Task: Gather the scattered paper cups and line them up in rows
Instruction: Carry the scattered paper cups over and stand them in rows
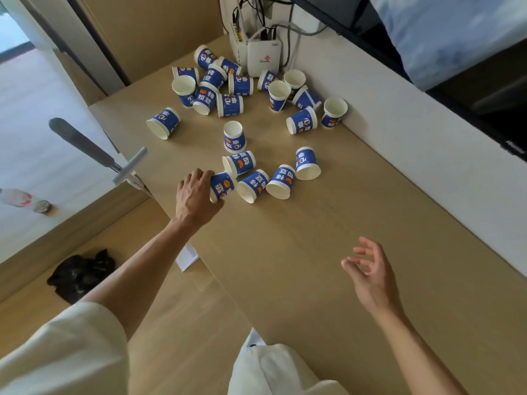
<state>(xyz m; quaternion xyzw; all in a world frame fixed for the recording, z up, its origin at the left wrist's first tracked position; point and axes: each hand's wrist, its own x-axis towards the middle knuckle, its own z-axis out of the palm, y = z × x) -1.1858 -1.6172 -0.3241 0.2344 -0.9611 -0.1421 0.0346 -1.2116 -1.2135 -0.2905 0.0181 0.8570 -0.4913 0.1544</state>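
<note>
One head-worn wide-angle view, looking forward and steeply down.

You see the wooden table (pixel 313 252) from above its near edge, tilted so it runs diagonally toward the white router (pixel 263 54) at the far wall. Your left hand (pixel 195 196) and right hand (pixel 370 273) reach in from the bottom, close to the lens; the scattered paper cups (pixel 233 136) sit farther out, mid-frame. Edges bow from the wide lens. No second view shares the scene.

Soft daylight, wide-angle edge distortion
</note>
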